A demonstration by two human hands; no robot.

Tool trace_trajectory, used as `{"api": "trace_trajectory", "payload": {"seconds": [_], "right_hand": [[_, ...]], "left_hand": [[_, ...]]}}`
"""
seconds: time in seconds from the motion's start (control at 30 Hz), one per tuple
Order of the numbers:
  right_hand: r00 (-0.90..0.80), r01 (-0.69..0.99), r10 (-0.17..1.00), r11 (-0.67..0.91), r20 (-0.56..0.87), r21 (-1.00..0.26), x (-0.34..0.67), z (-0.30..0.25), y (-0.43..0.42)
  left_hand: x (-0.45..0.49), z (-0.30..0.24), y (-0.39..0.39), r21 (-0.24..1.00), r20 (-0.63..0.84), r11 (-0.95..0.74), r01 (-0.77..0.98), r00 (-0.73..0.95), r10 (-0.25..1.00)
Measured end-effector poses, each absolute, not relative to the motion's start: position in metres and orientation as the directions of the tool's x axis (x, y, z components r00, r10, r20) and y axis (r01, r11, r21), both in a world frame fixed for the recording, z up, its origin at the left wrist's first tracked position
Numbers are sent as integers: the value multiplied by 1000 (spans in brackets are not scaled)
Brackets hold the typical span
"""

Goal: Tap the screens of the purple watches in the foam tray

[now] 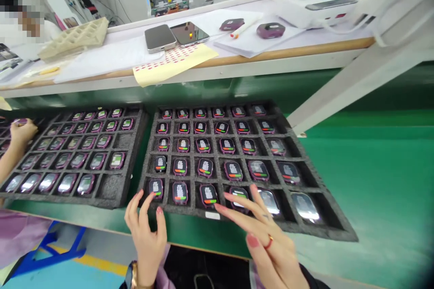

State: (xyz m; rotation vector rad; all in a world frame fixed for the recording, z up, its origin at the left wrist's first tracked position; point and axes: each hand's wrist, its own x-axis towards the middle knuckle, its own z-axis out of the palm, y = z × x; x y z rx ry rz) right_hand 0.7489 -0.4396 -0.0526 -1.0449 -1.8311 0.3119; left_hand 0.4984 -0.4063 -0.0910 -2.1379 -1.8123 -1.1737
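Hands of the wearer rest at the near edge of a foam tray [307,230] on the green desk [379,180]. Left hand [147,230]: fingers loosely spread and raised, holding nothing, fingertips [139,195] just short of the corner watch [156,188] in the nearest row. Right hand [267,230]: open and flat, empty, a red ring on one finger, its fingers [233,199] lying across the fourth watch [239,195] of that row; whether they press on it cannot be told. Between the two hands lie two further watches of the row, each with a lit screen showing red and green bars. Beyond the hands, the tray's remaining compartments each hold a purple-cased watch. Far to the left of the left hand, a second foam tray [111,189] carries more watches, and another person's hand [22,133] reaches onto its far corner. Well beyond both hands, a raised shelf [298,49] bears a sheet of labels [172,61], two phones [174,36] and two loose watches [270,30].
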Motion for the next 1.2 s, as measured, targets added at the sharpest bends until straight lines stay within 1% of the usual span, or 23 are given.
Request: {"api": "trace_trajectory", "payload": {"seconds": [0.13, 0.23, 0.37, 0.5, 0.6, 0.7, 0.8, 0.97, 1.1, 1.2], "right_hand": [[-283, 482, 773, 627, 568, -612, 725, -52, -426], [-329, 480, 764, 642, 555, -598, 709, -59, -416], [-349, 539, 759, 642, 550, -545, 697, -70, -411], [-389, 605, 762, 635, 518, -480, 692, -75, -411], [-365, 615, 768, 624, 527, -483, 690, -74, -411], [-289, 582, 772, 611, 566, -537, 689, -73, -410], [-230, 557, 791, 585, 567, -589, 689, -72, -411], [-183, 515, 812, 559, 554, -649, 692, -70, -413], [-207, 510, 800, 579, 563, -636, 693, -72, -413], [-219, 521, 788, 593, 575, -614, 692, -74, -412]], "left_hand": [[485, -87, -401, 373, 614, -350, 859, 54, 788], [483, -89, -400, 354, 622, -353, 866, 64, 781], [486, -93, -402, 337, 618, -324, 884, 53, 784], [485, -93, -401, 331, 608, -349, 877, 84, 789], [482, -92, -401, 322, 610, -367, 873, 105, 785], [482, -92, -401, 316, 618, -379, 870, 115, 778], [484, -93, -400, 323, 619, -369, 872, 100, 779], [485, -94, -399, 400, 573, -317, 860, 36, 819], [486, -92, -398, 442, 528, -287, 850, 12, 849], [489, -87, -395, 503, 475, -251, 827, -22, 880]]}}
